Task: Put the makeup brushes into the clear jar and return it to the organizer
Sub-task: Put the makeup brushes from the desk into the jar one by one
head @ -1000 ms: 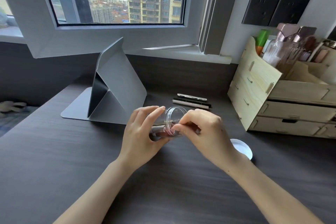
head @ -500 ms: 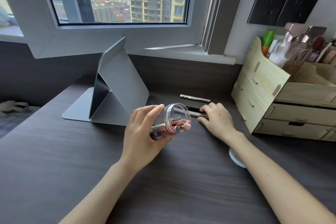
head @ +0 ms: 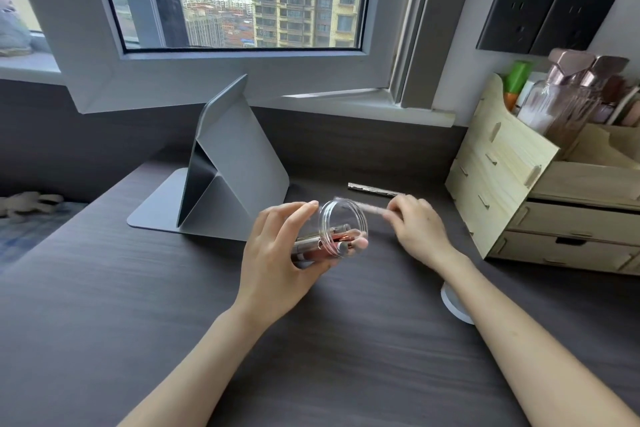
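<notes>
My left hand (head: 277,253) grips the clear jar (head: 341,218), tipped on its side with the mouth facing right; several makeup brushes (head: 325,241) lie inside it. My right hand (head: 417,227) pinches a thin makeup brush (head: 360,206), blurred, just above the desk, with its tip close to the jar's rim. One more dark brush (head: 375,189) lies on the desk behind. The wooden organizer (head: 498,184) stands at the right.
A white round lid (head: 452,303) lies on the desk, partly under my right forearm. A grey folded tablet stand (head: 225,163) stands behind the jar to the left. Bottles (head: 561,97) fill the organizer's top compartment. The window sill runs along the back.
My right hand left the jar's mouth, reached to the brushes lying behind, and now has one lifted and is moving it left toward the jar. My left hand still keeps the jar tipped.
</notes>
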`<act>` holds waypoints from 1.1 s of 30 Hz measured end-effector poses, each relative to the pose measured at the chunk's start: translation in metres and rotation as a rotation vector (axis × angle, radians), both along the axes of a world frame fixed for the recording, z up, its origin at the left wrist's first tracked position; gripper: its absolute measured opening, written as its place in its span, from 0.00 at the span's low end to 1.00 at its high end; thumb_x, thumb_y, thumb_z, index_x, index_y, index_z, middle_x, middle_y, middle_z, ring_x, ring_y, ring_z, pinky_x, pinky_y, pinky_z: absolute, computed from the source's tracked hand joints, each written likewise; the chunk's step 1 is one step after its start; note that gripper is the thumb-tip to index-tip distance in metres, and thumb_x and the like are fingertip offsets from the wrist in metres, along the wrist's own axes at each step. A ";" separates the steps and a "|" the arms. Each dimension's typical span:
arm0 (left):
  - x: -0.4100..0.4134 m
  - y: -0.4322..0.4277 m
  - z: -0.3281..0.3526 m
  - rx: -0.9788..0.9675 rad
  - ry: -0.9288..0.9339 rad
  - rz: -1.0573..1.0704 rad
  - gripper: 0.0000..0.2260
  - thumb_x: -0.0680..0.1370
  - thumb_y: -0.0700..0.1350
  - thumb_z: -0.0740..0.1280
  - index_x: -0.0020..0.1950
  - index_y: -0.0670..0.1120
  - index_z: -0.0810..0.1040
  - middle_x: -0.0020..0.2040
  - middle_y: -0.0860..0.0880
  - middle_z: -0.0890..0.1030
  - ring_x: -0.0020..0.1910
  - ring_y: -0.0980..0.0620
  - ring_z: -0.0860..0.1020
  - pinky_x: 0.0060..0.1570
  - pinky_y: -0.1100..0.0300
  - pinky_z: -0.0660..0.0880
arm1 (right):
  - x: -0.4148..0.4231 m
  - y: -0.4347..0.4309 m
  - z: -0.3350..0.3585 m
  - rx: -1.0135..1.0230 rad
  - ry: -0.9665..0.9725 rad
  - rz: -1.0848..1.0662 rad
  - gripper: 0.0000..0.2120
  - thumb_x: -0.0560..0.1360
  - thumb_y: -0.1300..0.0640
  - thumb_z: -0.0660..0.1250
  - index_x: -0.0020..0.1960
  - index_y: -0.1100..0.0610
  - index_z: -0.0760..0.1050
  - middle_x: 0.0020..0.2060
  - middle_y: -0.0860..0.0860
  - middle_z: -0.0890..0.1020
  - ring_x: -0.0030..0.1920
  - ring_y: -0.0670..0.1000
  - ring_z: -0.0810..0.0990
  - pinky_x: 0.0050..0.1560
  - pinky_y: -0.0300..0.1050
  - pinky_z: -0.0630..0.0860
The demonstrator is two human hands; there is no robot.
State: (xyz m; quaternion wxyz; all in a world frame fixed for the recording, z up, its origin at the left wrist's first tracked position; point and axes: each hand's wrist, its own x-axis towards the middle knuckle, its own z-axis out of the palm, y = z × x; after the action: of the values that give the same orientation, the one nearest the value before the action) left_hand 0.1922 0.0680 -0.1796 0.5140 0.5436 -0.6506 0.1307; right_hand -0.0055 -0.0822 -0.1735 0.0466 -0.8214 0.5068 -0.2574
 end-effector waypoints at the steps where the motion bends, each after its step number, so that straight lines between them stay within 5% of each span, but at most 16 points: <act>1: 0.000 0.000 0.000 -0.004 0.004 0.000 0.31 0.64 0.53 0.77 0.64 0.47 0.71 0.58 0.48 0.77 0.57 0.51 0.72 0.61 0.72 0.63 | -0.003 0.006 0.008 0.026 -0.126 0.011 0.07 0.77 0.54 0.62 0.46 0.57 0.74 0.43 0.54 0.80 0.45 0.58 0.76 0.43 0.50 0.70; 6: -0.001 0.000 0.001 0.004 0.016 0.009 0.31 0.63 0.51 0.78 0.63 0.48 0.71 0.58 0.47 0.78 0.57 0.51 0.72 0.60 0.73 0.62 | -0.033 0.063 0.058 0.124 -0.562 0.221 0.03 0.77 0.56 0.64 0.44 0.52 0.75 0.34 0.55 0.78 0.34 0.52 0.74 0.32 0.42 0.71; 14: -0.006 -0.001 -0.001 -0.008 -0.029 -0.010 0.28 0.67 0.56 0.73 0.64 0.48 0.71 0.58 0.47 0.77 0.57 0.50 0.72 0.60 0.69 0.65 | -0.018 0.108 0.071 -0.090 -0.276 0.284 0.06 0.70 0.55 0.68 0.45 0.55 0.77 0.37 0.48 0.81 0.38 0.51 0.80 0.40 0.48 0.76; 18: -0.008 0.000 -0.005 0.008 -0.104 -0.046 0.30 0.65 0.52 0.76 0.64 0.49 0.70 0.58 0.45 0.78 0.57 0.48 0.73 0.56 0.59 0.71 | 0.016 0.113 0.065 -0.092 -0.342 0.304 0.12 0.68 0.49 0.69 0.43 0.57 0.72 0.30 0.45 0.75 0.30 0.44 0.72 0.33 0.36 0.68; 23: -0.006 0.001 -0.003 0.004 -0.068 -0.011 0.31 0.65 0.52 0.76 0.64 0.48 0.70 0.58 0.47 0.77 0.57 0.49 0.73 0.57 0.62 0.69 | 0.024 0.108 0.058 -0.222 -0.214 0.270 0.16 0.68 0.39 0.64 0.37 0.51 0.79 0.29 0.46 0.76 0.29 0.43 0.70 0.29 0.37 0.66; 27: -0.007 0.001 -0.001 -0.011 -0.050 -0.005 0.31 0.65 0.54 0.76 0.64 0.47 0.70 0.59 0.49 0.75 0.56 0.49 0.73 0.57 0.63 0.68 | 0.008 0.100 0.063 0.073 -0.544 0.393 0.11 0.74 0.50 0.66 0.44 0.55 0.83 0.28 0.42 0.77 0.30 0.42 0.73 0.32 0.33 0.65; 29: -0.007 0.001 -0.001 -0.020 -0.038 -0.004 0.32 0.63 0.52 0.77 0.63 0.47 0.70 0.58 0.49 0.76 0.56 0.49 0.73 0.58 0.65 0.66 | -0.002 0.081 0.060 0.106 -0.656 0.268 0.09 0.76 0.55 0.64 0.43 0.56 0.83 0.29 0.41 0.78 0.32 0.42 0.74 0.34 0.34 0.68; 33: -0.007 0.001 0.001 -0.018 -0.024 0.002 0.31 0.63 0.51 0.77 0.63 0.46 0.71 0.57 0.46 0.78 0.56 0.49 0.73 0.60 0.69 0.63 | -0.014 0.022 0.027 0.032 -0.127 -0.114 0.11 0.77 0.54 0.61 0.54 0.55 0.80 0.49 0.54 0.82 0.51 0.56 0.78 0.49 0.47 0.73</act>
State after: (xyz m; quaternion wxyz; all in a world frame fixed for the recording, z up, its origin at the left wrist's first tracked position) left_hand 0.1849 0.0693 -0.1786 0.5110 0.5377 -0.6551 0.1437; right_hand -0.0192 -0.0602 -0.1468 0.0772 -0.7725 0.5528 -0.3028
